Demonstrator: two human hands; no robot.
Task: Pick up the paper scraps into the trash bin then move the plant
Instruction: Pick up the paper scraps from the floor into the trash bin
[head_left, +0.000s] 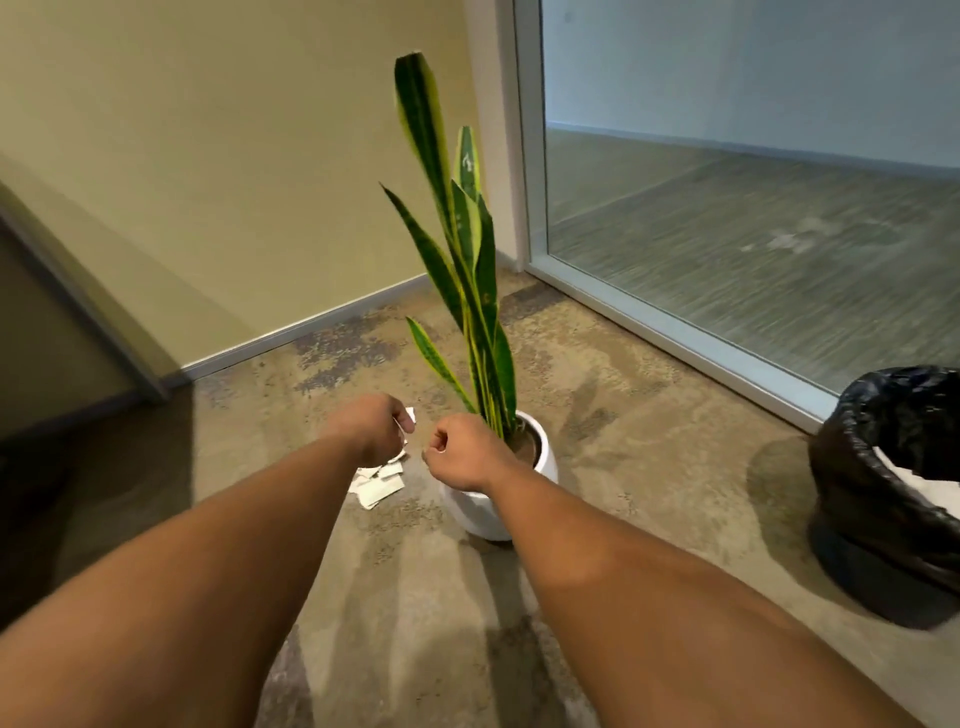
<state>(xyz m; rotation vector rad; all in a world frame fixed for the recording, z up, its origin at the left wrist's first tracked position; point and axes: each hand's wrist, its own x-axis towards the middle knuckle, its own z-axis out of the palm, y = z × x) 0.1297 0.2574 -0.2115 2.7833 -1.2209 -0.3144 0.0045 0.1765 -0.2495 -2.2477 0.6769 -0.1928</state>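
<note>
Mottled carpet (597, 395) (glass wall (753, 208) right); left hand (371, 428) pinches paper scraps (408, 418), right hand (460, 452) fisted.

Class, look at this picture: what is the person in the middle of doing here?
A person is clearing paper scraps off the carpet beside a potted plant. The left hand grips a white scrap, while the right hand is curled in a fist with nothing visible in it. More scraps lie by the white pot. The black-lined trash bin stands off to the right.
</note>
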